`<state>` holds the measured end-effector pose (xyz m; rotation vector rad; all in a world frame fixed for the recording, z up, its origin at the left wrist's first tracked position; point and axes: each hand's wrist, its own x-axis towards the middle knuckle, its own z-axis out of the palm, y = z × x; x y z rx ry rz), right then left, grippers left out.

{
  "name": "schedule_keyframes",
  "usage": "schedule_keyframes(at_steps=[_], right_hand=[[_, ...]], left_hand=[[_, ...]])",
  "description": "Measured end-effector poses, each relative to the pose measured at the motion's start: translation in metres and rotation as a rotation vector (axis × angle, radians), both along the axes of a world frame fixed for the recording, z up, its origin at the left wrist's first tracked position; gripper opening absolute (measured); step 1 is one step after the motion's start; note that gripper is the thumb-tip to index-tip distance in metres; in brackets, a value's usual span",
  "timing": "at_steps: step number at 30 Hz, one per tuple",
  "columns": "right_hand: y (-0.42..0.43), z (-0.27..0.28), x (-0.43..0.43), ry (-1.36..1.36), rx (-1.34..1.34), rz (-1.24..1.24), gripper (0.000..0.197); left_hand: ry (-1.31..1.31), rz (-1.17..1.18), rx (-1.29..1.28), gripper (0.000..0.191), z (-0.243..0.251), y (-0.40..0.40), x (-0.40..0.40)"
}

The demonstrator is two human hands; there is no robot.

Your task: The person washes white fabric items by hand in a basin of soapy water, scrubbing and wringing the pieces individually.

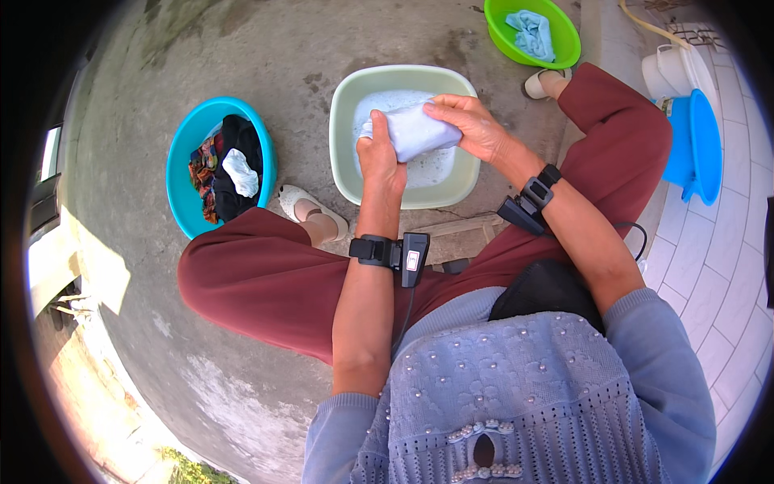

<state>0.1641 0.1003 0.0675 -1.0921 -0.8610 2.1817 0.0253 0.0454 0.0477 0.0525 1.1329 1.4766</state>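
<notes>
A pale, wet-looking cloth [420, 130] is stretched between my two hands above a light green plastic basin [341, 163]. My left hand [381, 151] grips its left end, thumb pointing up. At the upper right end, my right hand [468, 124] pinches the fabric between thumb and fingers. Soapy water [430, 172] with white suds fills the basin's bottom. Part of the water is hidden behind the cloth and my hands. Each of my forearms wears a black strap with a small device.
On the left stands a turquoise basin [181, 181] with dark and patterned clothes [233, 193] and a white cloth [240, 173]. A lime green basin [499, 42] holds a light blue cloth [532, 33]. Against the tiled wall [707, 272] are a blue basin [704, 145] and a white bucket [662, 72].
</notes>
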Motion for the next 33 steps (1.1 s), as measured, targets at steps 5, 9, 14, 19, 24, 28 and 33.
schedule_keyframes(at_steps=[5,9,14,19,24,28,33], right_hand=[[-0.010,0.005,-0.020,-0.285,0.460,-0.024,0.018],[-0.053,0.020,-0.083,-0.636,1.462,0.012,0.015],[-0.007,-0.017,-0.060,-0.941,0.953,0.104,0.012],[-0.064,-0.004,-0.075,-0.639,1.289,-0.008,0.010],[0.005,-0.030,-0.045,-0.898,0.920,-0.006,0.010],[-0.049,-0.003,-0.065,-0.712,1.087,0.080,0.012],[0.008,-0.023,-0.042,-0.971,0.772,-0.015,0.012]], left_hand=[[-0.094,0.074,-0.074,0.042,-0.002,0.001,0.005],[-0.532,-0.118,0.686,0.032,-0.071,-0.023,-0.024],[-0.176,-0.066,-0.267,0.030,-0.026,-0.008,0.018],[-0.277,-0.219,0.210,0.015,-0.059,-0.023,-0.015],[-0.360,-0.078,-0.243,0.018,-0.012,0.003,0.024],[-0.057,-0.215,-0.069,0.021,-0.058,-0.020,-0.012],[-0.345,-0.118,-0.192,0.030,-0.023,-0.003,0.018]])
